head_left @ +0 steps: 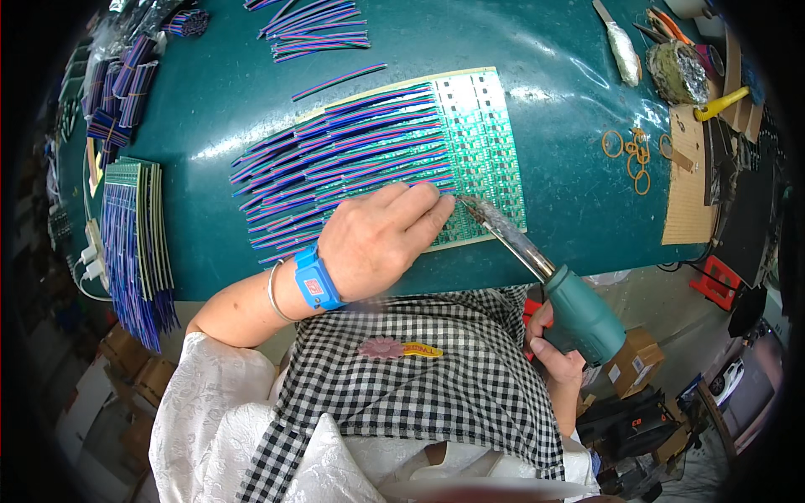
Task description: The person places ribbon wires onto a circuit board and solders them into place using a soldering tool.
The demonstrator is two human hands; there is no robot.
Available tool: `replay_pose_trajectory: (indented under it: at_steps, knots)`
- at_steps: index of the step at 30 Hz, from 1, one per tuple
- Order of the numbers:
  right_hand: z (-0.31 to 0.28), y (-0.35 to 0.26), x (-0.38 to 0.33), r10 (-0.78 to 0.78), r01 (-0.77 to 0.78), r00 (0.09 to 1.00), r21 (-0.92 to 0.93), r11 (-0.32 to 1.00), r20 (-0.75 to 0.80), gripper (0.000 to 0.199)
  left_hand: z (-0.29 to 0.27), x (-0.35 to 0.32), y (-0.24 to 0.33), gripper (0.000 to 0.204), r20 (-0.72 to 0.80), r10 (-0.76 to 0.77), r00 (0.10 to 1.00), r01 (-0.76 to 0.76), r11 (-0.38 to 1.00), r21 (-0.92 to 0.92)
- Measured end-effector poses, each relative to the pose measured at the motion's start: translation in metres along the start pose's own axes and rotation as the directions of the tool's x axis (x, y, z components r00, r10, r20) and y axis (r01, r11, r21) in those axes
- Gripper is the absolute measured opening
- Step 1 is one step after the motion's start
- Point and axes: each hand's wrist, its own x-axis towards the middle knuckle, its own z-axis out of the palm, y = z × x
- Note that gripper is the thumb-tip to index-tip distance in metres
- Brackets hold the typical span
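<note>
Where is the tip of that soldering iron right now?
In the head view, the soldering iron tip rests on the green circuit panel, right of centre, just beside the left hand fingertips.

You get bright light from above, and it makes white shiny spots on the green bench (545, 75). The middle looks sharp. The edges bend round and go black, and the corners are dark and blurry.

Small brown cardboard boxes (635, 359) with white labels sit on the floor at lower right.
</note>
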Motion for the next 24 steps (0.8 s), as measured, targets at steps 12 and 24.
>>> replay_pose_trajectory:
  at_steps: [12, 24]
  knots:
    - [-0.001, 0.000, -0.013, 0.063, -0.050, 0.996, 0.188, 0.981, -0.061, 0.059, 0.001, 0.001, 0.000, 0.040, -0.047, 0.025, 0.999, -0.024, 0.999, 0.030]
    - [-0.011, 0.010, -0.008, -0.021, 0.021, 1.000, -0.029, 0.999, 0.009, 0.041, 0.003, 0.001, 0.002, 0.041, -0.051, 0.034, 0.998, -0.031, 0.998, 0.054]
